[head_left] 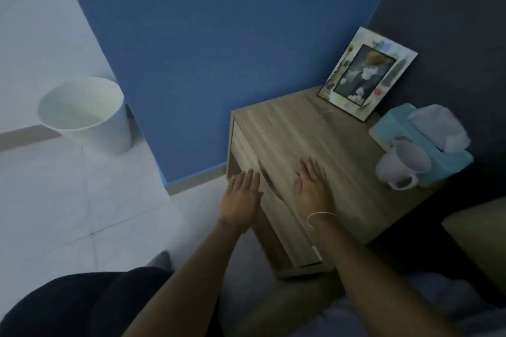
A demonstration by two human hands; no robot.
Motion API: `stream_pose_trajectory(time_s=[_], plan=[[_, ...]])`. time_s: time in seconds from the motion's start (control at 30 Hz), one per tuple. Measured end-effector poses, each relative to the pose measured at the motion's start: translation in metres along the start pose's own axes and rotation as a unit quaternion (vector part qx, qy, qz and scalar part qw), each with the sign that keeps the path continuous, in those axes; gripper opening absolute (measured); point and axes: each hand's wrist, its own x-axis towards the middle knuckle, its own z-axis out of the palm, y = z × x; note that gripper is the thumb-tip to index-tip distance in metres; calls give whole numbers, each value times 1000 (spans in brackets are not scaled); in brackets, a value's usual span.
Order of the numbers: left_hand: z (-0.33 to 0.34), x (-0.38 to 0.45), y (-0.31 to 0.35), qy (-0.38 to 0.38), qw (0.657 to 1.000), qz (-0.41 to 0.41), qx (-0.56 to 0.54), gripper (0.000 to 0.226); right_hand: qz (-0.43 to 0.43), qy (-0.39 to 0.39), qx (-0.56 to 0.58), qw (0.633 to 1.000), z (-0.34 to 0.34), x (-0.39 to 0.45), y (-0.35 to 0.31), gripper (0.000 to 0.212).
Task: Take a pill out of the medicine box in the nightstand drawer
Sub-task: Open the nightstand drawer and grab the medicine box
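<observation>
The nightstand (315, 128) occupies the centre-right of the frame; its drawer (273, 216) front faces lower left and is closed. The medicine box is not visible. The left hand (242, 198) hovers in front of the drawer, fingers extended and pressed together, holding nothing. The right hand (312, 186) lies flat over the nightstand top, fingers spread. A mug (401, 168) and tissue box (427, 145) stand at the right edge.

I see a dim room: a blue wall (219, 49) meets pale floor tiles (68, 200). A white bin (90, 115) stands near the wall's corner; a darker wall (451, 8) rises at right.
</observation>
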Motion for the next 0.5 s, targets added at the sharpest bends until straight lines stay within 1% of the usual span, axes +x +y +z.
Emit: stream_pose_trajectory(time_s=[0.07,0.13,0.27,0.33,0.5], plan=[[15,4,1,-16,1000,4,6,54,6,33,14,999,3,2,4,48],[33,8,-2,-33,999,20,19,56,9,33,0,999,7,2,5,50],[51,19,-3,-7,996,75,50,57,1,50,-4,999,11,4,9,50],[55,22,-3,-8,992,97,78,58,1,51,-3,999,12,3,9,49],[56,25,-10,-23,989,107,97,67,2,54,10,999,12,4,8,48]])
